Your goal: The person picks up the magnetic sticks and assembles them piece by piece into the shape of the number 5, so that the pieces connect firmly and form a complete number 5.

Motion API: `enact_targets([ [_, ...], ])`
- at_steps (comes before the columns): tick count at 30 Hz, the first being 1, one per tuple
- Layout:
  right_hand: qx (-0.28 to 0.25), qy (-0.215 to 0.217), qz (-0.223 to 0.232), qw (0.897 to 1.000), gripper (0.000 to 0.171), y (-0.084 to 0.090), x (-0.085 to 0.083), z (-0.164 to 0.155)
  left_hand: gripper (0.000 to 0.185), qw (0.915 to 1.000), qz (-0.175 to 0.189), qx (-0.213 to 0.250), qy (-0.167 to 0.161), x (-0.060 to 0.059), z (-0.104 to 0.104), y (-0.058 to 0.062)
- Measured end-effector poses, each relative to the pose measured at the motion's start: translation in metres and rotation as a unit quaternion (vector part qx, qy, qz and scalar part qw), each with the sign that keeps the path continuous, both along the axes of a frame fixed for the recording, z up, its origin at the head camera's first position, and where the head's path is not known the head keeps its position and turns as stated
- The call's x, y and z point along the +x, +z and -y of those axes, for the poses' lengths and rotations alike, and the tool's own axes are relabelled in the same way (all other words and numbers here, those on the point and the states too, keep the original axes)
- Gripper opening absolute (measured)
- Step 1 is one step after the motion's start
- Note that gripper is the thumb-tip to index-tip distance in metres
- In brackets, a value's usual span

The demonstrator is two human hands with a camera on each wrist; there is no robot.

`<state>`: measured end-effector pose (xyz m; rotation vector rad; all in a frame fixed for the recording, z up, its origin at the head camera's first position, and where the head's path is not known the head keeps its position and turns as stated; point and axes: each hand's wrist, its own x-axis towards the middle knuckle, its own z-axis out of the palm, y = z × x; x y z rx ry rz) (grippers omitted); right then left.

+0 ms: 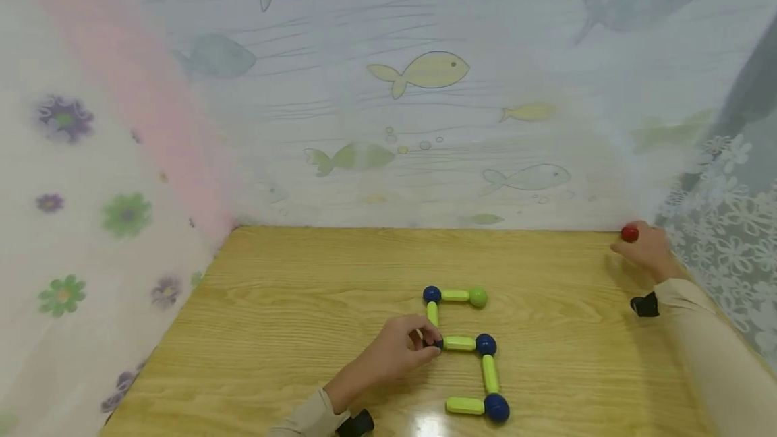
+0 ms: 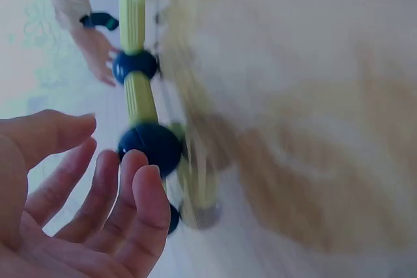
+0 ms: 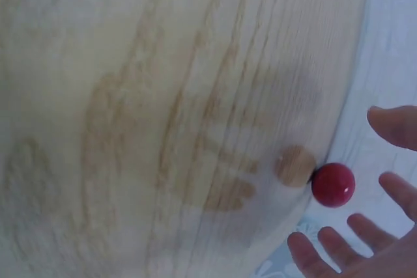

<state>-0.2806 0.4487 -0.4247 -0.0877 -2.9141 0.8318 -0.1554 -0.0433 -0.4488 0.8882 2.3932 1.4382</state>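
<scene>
On the wooden table, yellow-green magnetic rods (image 1: 459,343) and dark blue balls (image 1: 485,344) form a zigzag chain, with a green ball (image 1: 478,297) at its far end. My left hand (image 1: 400,351) is at the chain's left middle ball (image 2: 151,150), its loosely bent fingertips overlapping that ball in the left wrist view; the thumb stands apart from it. At the table's far right corner, my right hand (image 1: 651,248) reaches toward a red ball (image 3: 333,185). Its fingers and thumb are spread around the ball, with gaps showing in the right wrist view.
A curtain with printed fish (image 1: 436,70) hangs along the table's back edge. Flowered fabric (image 1: 127,214) borders the left side, and lacy white fabric (image 1: 728,241) the right. The near rod (image 1: 465,406) of the chain has a free left end.
</scene>
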Motion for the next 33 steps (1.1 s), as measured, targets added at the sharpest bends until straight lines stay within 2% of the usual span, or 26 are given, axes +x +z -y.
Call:
enact_targets([
  [4, 0.021, 0.042, 0.042, 0.998, 0.066, 0.004, -0.004, -0.005, 0.009, 0.9994, 0.003, -0.006, 0.033, -0.011, 0.003, 0.000],
  [8, 0.036, 0.066, 0.063, 0.995, 0.066, 0.003, -0.009, -0.010, 0.015, 0.9986, 0.012, -0.019, 0.048, -0.020, 0.005, -0.002],
  [15, 0.050, 0.034, 0.042, 0.997, 0.054, 0.002, -0.003, -0.015, 0.024, 0.9973, 0.038, -0.038, 0.049, -0.032, 0.011, -0.012],
  [23, 0.070, 0.056, 0.025, 0.996, 0.045, -0.001, -0.003, -0.019, 0.032, 0.9979, 0.040, -0.042, 0.029, -0.039, 0.012, -0.015],
  [29, 0.010, 0.044, -0.008, 0.999, 0.042, -0.015, 0.001, -0.012, 0.034, 0.9976, 0.039, -0.052, 0.024, -0.041, 0.012, -0.015],
  [33, -0.032, 0.054, -0.021, 0.998, 0.044, -0.021, 0.004, -0.006, 0.039, 0.9973, 0.045, -0.056, 0.017, -0.041, 0.013, -0.015],
])
